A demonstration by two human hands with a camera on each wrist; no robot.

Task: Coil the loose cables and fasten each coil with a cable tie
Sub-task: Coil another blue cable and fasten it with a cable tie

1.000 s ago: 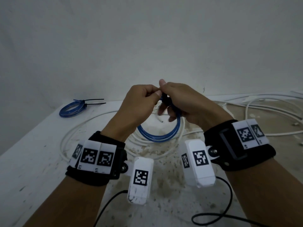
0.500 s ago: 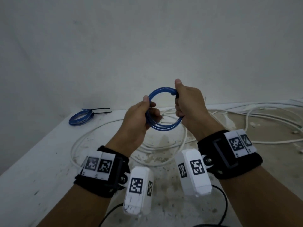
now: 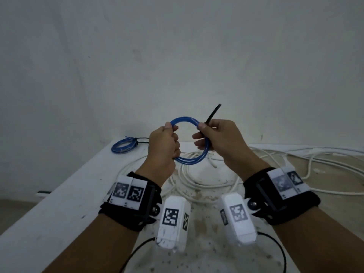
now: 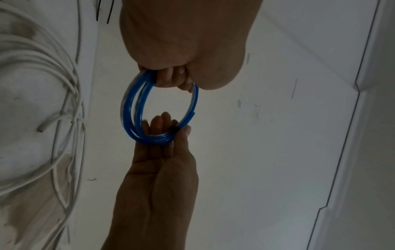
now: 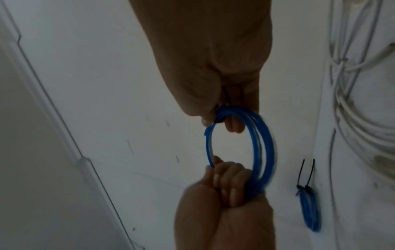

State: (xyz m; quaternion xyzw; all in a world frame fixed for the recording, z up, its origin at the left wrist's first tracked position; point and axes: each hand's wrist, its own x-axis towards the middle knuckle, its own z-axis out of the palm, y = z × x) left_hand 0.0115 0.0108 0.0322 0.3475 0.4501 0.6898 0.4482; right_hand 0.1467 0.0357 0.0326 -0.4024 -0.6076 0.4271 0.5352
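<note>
I hold a blue cable coil point(image 3: 185, 123) upright in the air above the table, with both hands on it. My left hand point(image 3: 165, 143) grips its left side in a fist; the curled fingers point(image 4: 171, 79) show in the left wrist view. My right hand point(image 3: 208, 134) pinches the coil's right side, where a black cable tie point(image 3: 213, 113) wraps the strands and its tail sticks up past my thumb. The same coil point(image 5: 262, 148) shows in the right wrist view, the tie's head point(image 5: 219, 121) against my right fingertips.
A second blue coil point(image 3: 123, 146), bound with black ties, lies at the table's far left corner. Loose white cables point(image 3: 197, 180) sprawl over the stained white table point(image 3: 49, 213), running off to the right. A plain wall stands close behind.
Both hands have raised the blue coil off the table and turned it upright. The hands have moved apart to opposite sides, and the black tie's tail now sticks up from my right hand.
</note>
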